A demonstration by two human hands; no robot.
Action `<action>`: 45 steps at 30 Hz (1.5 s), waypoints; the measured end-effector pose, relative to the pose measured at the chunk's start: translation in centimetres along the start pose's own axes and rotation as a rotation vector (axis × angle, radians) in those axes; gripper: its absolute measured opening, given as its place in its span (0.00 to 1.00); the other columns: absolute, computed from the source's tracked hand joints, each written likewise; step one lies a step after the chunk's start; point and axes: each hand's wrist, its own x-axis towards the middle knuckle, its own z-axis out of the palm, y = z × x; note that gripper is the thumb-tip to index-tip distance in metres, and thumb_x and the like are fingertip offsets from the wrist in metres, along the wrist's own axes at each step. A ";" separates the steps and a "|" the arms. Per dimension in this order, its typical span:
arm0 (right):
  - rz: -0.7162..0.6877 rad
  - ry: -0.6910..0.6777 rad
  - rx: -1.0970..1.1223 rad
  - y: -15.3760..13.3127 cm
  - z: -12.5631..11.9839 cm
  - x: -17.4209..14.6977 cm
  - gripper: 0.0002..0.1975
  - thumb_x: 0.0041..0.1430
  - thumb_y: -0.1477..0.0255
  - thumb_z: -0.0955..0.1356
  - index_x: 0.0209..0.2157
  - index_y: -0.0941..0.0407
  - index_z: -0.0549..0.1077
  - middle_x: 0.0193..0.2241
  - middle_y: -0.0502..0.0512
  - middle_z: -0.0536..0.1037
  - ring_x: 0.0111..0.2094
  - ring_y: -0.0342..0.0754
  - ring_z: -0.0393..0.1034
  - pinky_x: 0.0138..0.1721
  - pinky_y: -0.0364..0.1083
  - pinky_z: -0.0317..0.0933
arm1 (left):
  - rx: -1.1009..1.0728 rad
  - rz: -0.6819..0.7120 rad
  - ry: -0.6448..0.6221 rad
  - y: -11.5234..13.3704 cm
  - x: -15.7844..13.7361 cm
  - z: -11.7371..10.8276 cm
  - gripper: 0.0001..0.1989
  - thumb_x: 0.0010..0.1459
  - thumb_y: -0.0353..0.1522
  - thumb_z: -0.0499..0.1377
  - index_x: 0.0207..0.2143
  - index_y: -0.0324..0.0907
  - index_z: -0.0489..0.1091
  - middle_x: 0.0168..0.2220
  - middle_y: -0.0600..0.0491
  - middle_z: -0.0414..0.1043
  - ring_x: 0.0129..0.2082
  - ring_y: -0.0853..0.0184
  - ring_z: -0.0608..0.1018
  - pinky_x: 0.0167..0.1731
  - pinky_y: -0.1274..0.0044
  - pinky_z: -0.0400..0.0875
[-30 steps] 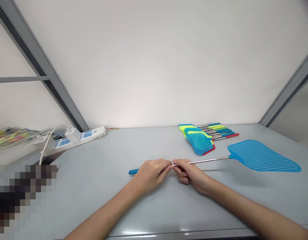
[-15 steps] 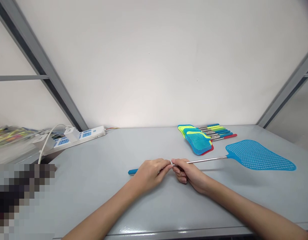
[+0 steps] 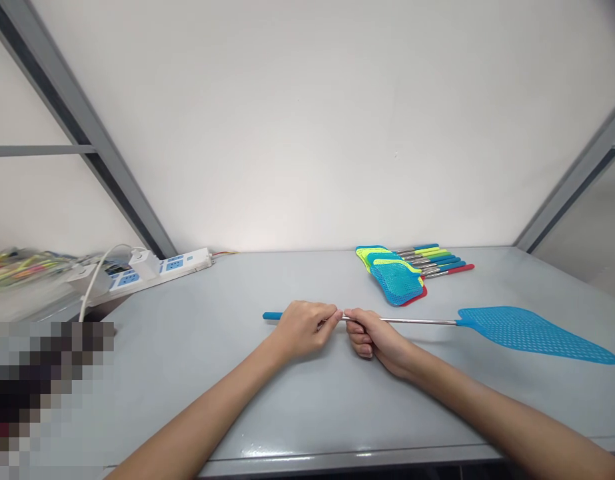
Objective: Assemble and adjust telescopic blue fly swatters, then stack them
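Observation:
A blue fly swatter (image 3: 532, 331) with a metal rod is held across the front of me, its mesh head at the right and the tip of its blue handle at the left. My left hand (image 3: 307, 327) is closed around the rod near the handle, covering part of it. Close beside it, my right hand (image 3: 374, 337) grips the rod with curled fingers, on the side toward the head. A short bit of bare metal shows between the two hands. The swatter is raised above the grey table (image 3: 212, 393).
Behind my right hand lies an overlapping pile of fly swatters (image 3: 397, 280) in blue, yellow-green and red, handles pointing right. A white power strip (image 3: 174, 270) with plugs and a cable sits at the back left. Grey metal posts (image 3: 112, 173) frame the wall.
The swatter's head has dropped and shifted right, while the handle end has risen slightly. Both hands have moved up a little in view and keep their grip on the rod.

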 end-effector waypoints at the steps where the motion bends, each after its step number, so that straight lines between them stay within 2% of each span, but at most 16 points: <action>1: -0.007 0.006 0.001 0.0 0.0 0.0 0.16 0.53 0.66 0.58 0.16 0.56 0.49 0.12 0.41 0.46 0.12 0.35 0.40 0.14 0.39 0.34 | -0.014 -0.001 0.001 -0.1 0.1 0.0 0.18 0.58 0.34 0.41 0.17 0.40 0.52 0.15 0.59 0.52 0.15 0.75 0.53 0.19 0.80 0.46; 10: -0.072 0.014 -0.025 0.4 0.2 0.2 0.17 0.52 0.66 0.58 0.15 0.56 0.49 0.11 0.41 0.47 0.12 0.35 0.40 0.14 0.39 0.35 | -0.095 -0.022 -0.043 -0.4 0.5 -0.1 0.18 0.57 0.35 0.42 0.16 0.39 0.52 0.13 0.59 0.49 0.15 0.76 0.52 0.19 0.79 0.43; 24: -0.084 0.080 -0.066 0.4 0.8 0.0 0.17 0.51 0.65 0.59 0.15 0.56 0.49 0.11 0.41 0.47 0.12 0.35 0.39 0.13 0.38 0.35 | -0.153 -0.072 -0.095 -0.7 0.6 -0.4 0.22 0.57 0.35 0.42 0.13 0.38 0.60 0.13 0.61 0.42 0.15 0.76 0.47 0.19 0.80 0.41; 31: -0.077 0.075 -0.058 0.7 0.6 0.2 0.17 0.51 0.65 0.59 0.15 0.56 0.50 0.11 0.41 0.47 0.12 0.35 0.38 0.13 0.38 0.35 | -0.162 -0.077 -0.124 -1.0 0.7 -0.2 0.23 0.57 0.36 0.41 0.13 0.39 0.60 0.13 0.61 0.43 0.16 0.75 0.48 0.19 0.79 0.43; 45: -0.083 0.078 -0.071 0.5 0.9 0.1 0.17 0.51 0.65 0.59 0.15 0.56 0.49 0.12 0.41 0.46 0.13 0.35 0.38 0.13 0.38 0.35 | -0.240 -0.081 -0.159 -1.3 0.8 -0.6 0.22 0.56 0.34 0.43 0.11 0.39 0.61 0.15 0.61 0.38 0.16 0.76 0.47 0.18 0.81 0.42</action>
